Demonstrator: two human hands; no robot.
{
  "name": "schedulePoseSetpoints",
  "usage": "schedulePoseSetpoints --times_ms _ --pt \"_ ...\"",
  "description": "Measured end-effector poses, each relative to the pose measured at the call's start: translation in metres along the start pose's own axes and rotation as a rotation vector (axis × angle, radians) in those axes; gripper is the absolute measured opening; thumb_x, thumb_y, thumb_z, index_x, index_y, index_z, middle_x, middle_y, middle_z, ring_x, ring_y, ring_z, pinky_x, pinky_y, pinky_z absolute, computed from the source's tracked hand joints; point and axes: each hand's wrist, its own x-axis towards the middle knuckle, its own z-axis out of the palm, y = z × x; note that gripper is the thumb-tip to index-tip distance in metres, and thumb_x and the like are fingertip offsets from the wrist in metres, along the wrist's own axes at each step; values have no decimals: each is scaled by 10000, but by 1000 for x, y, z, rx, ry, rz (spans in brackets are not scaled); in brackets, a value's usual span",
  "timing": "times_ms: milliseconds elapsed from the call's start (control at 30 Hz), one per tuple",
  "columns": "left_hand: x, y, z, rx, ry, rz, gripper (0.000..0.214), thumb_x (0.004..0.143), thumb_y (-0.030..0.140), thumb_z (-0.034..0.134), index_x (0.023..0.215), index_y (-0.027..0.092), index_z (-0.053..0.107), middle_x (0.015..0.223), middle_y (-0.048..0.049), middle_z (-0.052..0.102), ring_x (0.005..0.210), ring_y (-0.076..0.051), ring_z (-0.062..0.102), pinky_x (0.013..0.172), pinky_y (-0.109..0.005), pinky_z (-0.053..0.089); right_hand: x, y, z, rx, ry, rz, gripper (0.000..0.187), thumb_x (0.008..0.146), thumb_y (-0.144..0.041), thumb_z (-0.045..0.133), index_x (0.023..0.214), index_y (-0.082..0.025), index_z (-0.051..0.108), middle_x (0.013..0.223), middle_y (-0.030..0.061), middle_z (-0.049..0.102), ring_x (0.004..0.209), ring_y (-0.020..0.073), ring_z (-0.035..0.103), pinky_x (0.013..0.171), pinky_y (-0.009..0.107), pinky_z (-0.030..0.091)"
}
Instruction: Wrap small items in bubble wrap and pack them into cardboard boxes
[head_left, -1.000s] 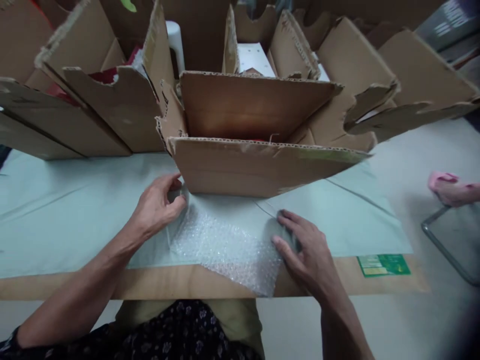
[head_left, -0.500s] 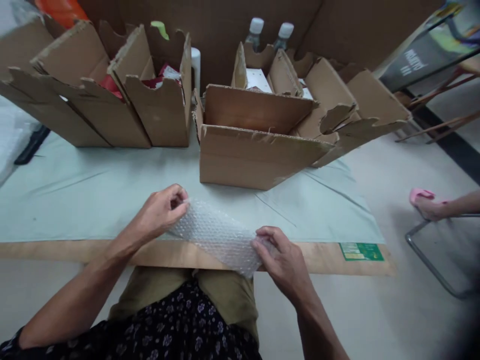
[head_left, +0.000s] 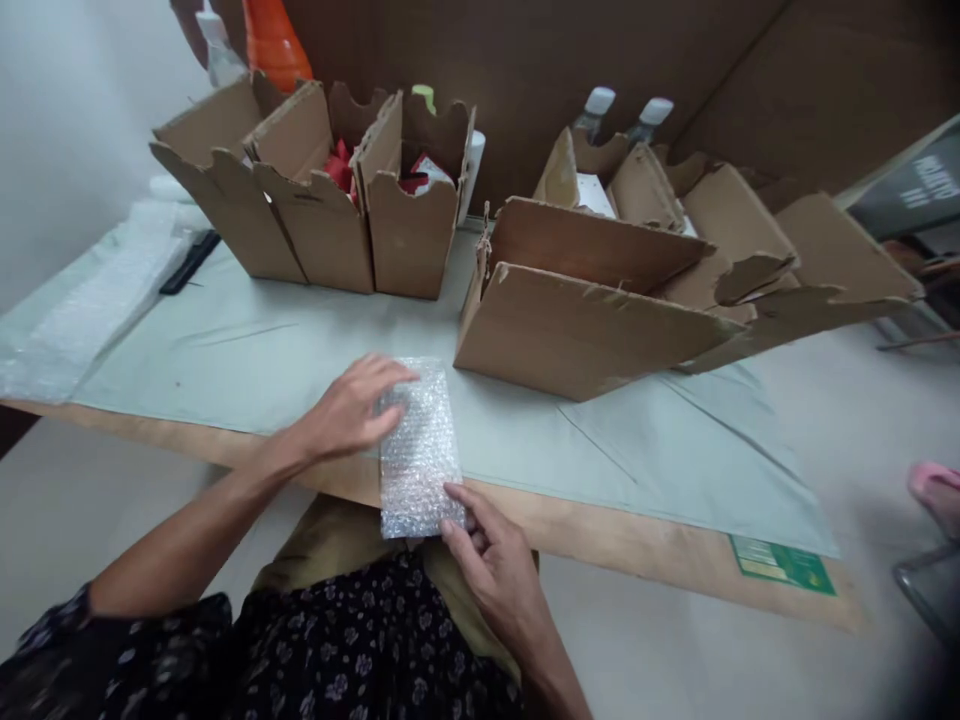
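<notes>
A clear bubble wrap pouch (head_left: 421, 455) lies lengthwise on the cloth, its near end reaching over the table's front edge. My left hand (head_left: 356, 408) hovers at the pouch's upper left side, thumb and fingers spread apart with nothing between them. At the lower right corner, my right hand (head_left: 491, 555) pinches the pouch's edge between thumb and forefinger. Whether anything is inside the pouch I cannot tell.
Behind stand cardboard bins (head_left: 409, 240), some with red packets. A cardboard box (head_left: 585, 335) sits front right. Further left lie a stack of bubble wrap (head_left: 105, 290) and a black tool (head_left: 190, 263). White-capped bottles (head_left: 651, 118) stand behind the bins.
The pouch has turned from slanting crosswise to lengthwise and now lies flatter. My left hand has let go of its edge. My right hand has moved left and down. The view has swung left.
</notes>
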Motion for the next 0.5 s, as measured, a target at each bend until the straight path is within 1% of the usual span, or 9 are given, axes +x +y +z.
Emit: schedulePoseSetpoints --times_ms 33,100,133,167,200,300,367,433,500 --pt "-22 7 0 -80 -40 33 358 933 229 585 1283 176 639 1244 -110 700 1180 -270 625 1038 -494 527 1 -1 -1 42 -12 23 413 954 -412 609 1302 -215 711 882 64 737 742 206 665 715 360 579" --pt "-60 23 6 -142 -122 53 561 836 314 746 1362 188 598 1346 -123 659 1279 -309 574 1075 -522 514 3 -2 -2 171 -37 58 418 952 -442 619 1287 -208 705 869 58 740 737 199 673 700 343 571" --pt "-75 30 13 -133 -112 54 647 795 318 789 1393 186 578 1377 -135 643 1309 -326 554 1091 -537 501 5 -2 -1 251 -47 73 417 953 -459 622 1273 -205 704 857 56 743 738 195 679 692 332 569" --pt "-85 35 20 -121 -76 60 654 791 286 789 1399 181 573 1373 -141 648 1311 -330 553 1099 -544 492 7 -2 1 327 -58 86 415 956 -475 623 1259 -202 702 842 54 746 733 188 683 683 320 566" --pt "-91 39 28 -104 -20 58 597 814 234 754 1383 179 584 1338 -139 670 1287 -321 572 1089 -539 496 8 -2 3 391 -64 96 418 959 -490 625 1250 -199 698 827 52 749 717 179 683 669 307 564" --pt "-88 38 47 -106 164 -35 360 903 87 562 1231 189 670 1096 -90 760 1060 -243 681 958 -453 560 6 -1 5 481 -16 67 434 977 -493 622 1306 -211 652 903 64 775 678 156 691 605 278 556" --pt "-78 32 50 -140 226 -161 318 927 108 537 1191 191 693 1044 -77 773 964 -219 707 889 -410 580 3 0 2 423 107 -31 393 999 -419 615 1349 -238 620 977 63 783 700 155 712 618 284 577" --pt "-68 27 47 -183 225 -280 344 928 174 568 1254 192 678 1097 -83 773 974 -221 716 892 -401 587 2 -1 -2 242 232 -209 303 1010 -282 603 1310 -272 644 1003 43 783 778 166 734 689 304 605" --pt "-62 24 44 -219 196 -353 436 911 208 588 1344 188 635 1079 -72 772 953 -217 717 882 -387 591 7 -3 -6 -16 269 -463 300 987 -141 587 1236 -278 682 1046 38 782 920 190 737 816 347 614"
